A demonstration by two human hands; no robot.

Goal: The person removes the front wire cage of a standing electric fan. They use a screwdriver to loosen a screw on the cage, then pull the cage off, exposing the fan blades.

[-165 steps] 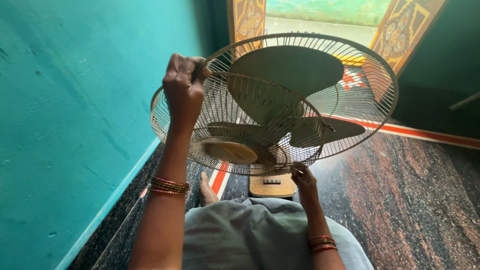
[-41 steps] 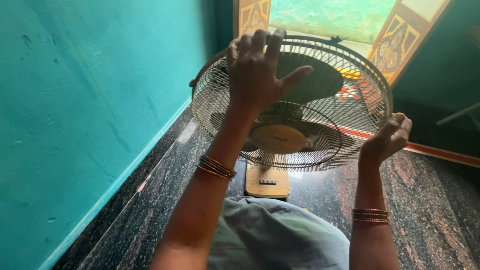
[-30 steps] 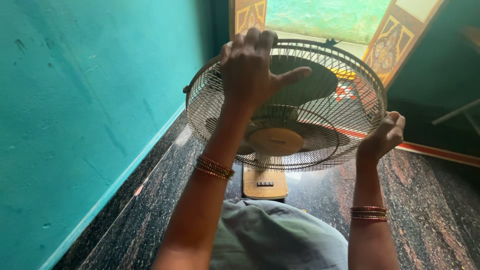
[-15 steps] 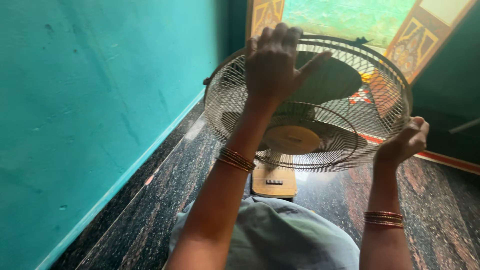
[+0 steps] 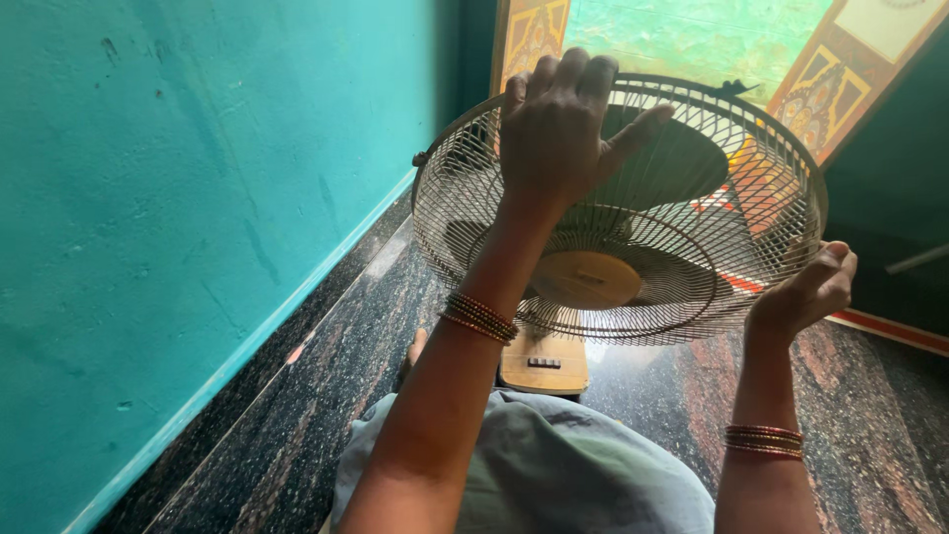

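A table fan with a round wire cage stands on the dark stone floor in front of me. My left hand lies flat on the upper part of the front cage, fingers spread and curled over the top rim. My right hand grips the cage's rim at its right side. Behind the wires are the dark fan blades and a tan round centre cap. The fan's tan base with small buttons sits below the cage. Bangles ring both my wrists.
A turquoise wall runs along the left. Speckled dark stone floor stretches beside it. Ahead is an open doorway with a painted patterned frame. My knee in grey cloth fills the bottom, with a bare foot by the fan base.
Earlier the front cage was tilted apart from the rear cage, held by my left hand. Now it lies against the rear cage. My right hand moved from the bottom to the right rim.
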